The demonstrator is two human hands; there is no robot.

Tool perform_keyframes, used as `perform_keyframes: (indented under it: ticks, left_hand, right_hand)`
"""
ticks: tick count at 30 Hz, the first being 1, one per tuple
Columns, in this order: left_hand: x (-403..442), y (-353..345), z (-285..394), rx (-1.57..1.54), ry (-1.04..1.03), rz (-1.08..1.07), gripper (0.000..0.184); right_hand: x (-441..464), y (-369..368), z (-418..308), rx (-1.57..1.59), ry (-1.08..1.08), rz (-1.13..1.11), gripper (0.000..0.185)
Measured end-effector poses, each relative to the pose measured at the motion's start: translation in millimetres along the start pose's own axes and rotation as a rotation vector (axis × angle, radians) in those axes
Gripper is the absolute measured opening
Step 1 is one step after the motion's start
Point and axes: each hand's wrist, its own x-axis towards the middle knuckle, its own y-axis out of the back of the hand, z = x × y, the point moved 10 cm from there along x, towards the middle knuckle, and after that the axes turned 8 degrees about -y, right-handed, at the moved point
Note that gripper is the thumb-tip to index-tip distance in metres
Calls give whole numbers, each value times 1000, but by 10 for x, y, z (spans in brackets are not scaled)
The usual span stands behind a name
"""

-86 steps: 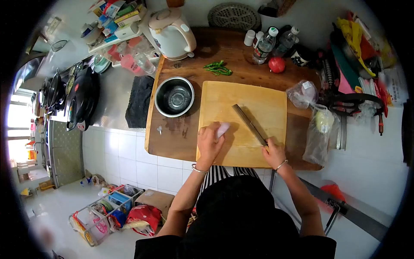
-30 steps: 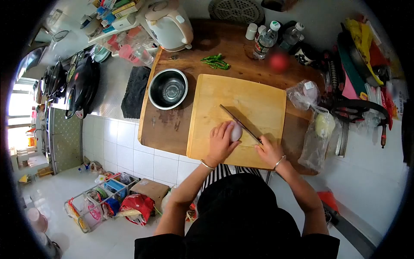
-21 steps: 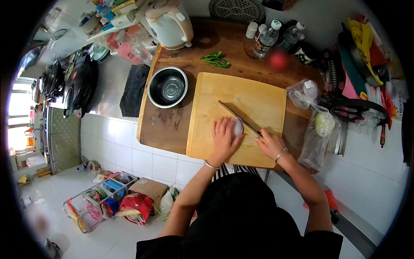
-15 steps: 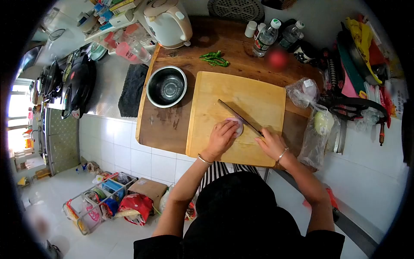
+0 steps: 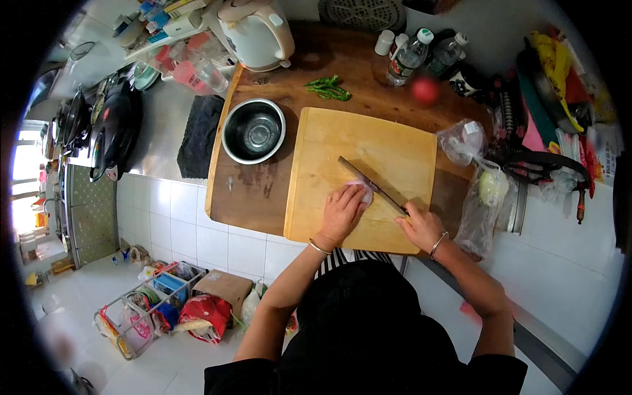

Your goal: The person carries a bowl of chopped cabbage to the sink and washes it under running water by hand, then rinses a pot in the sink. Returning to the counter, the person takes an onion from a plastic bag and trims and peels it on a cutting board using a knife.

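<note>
On the wooden cutting board point(image 5: 368, 141) lies a pale purple piece of onion point(image 5: 366, 189), partly covered by my left hand point(image 5: 343, 209). The fingers of that hand are bent over it and press it against the board. My right hand point(image 5: 421, 227) is closed round the handle of a kitchen knife point(image 5: 372, 185). Its blade runs slantwise up and to the left, along the onion's right edge. Whether the edge has entered the onion I cannot tell.
A steel bowl point(image 5: 254, 131) stands left of the board, and green chili peppers point(image 5: 328, 87) lie behind it. An electric kettle point(image 5: 255, 34) and plastic bottles point(image 5: 409, 58) stand at the back. To the right is a clear plastic bag point(image 5: 479, 204) with a pale green vegetable inside.
The knife and my right hand have shifted slightly right and down. My left hand stays on the onion, a little further right in view.
</note>
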Motion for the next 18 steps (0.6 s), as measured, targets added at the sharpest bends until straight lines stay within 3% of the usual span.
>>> perform_keyframes:
  ticks: [18]
  left_hand:
    - [-14, -22, -40, -52, 14, 2, 37]
  right_hand:
    - [25, 38, 70, 48, -25, 21, 31]
